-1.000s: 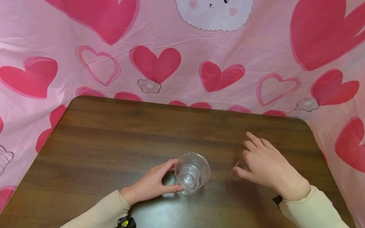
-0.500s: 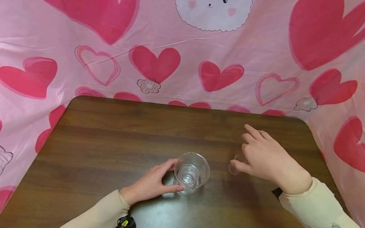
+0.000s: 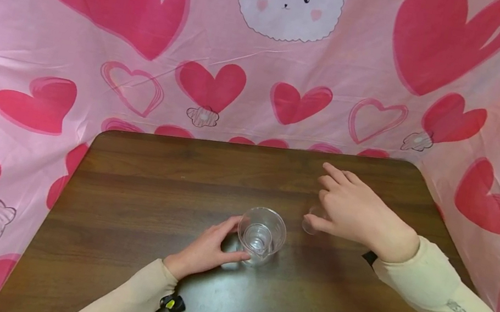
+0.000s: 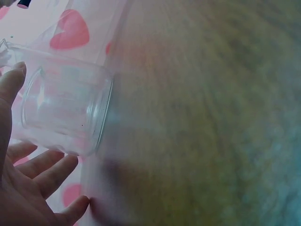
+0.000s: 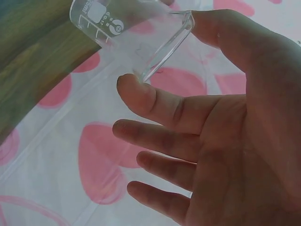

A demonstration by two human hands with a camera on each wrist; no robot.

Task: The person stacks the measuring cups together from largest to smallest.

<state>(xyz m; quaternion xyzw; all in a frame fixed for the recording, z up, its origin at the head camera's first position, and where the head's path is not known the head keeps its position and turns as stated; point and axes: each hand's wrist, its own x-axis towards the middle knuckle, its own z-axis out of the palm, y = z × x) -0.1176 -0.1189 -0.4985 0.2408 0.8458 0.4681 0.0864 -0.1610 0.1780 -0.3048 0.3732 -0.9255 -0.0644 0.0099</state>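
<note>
My left hand [image 3: 208, 249] grips a clear glass beaker [image 3: 280, 234] standing on the table, thumb at its near side and fingers behind. Within it sits a smaller clear beaker [image 3: 259, 237]; in the left wrist view its outline shows through the outer wall [image 4: 70, 136]. To the right, my right hand [image 3: 353, 210] holds another small beaker [image 3: 310, 226] above the tabletop, apart from the large one. The right wrist view shows thumb and index finger pinching this beaker [image 5: 136, 33] near its rim, white markings on its side, the other fingers extended.
The dark wood-grain table [image 3: 134, 186] has rounded far corners. Pink cloth [image 3: 258, 51] printed with hearts hangs along its back and both sides.
My right hand has moved left and slightly away from me with the small beaker, closer to the large one. The left hand and the beakers there have stayed put.
</note>
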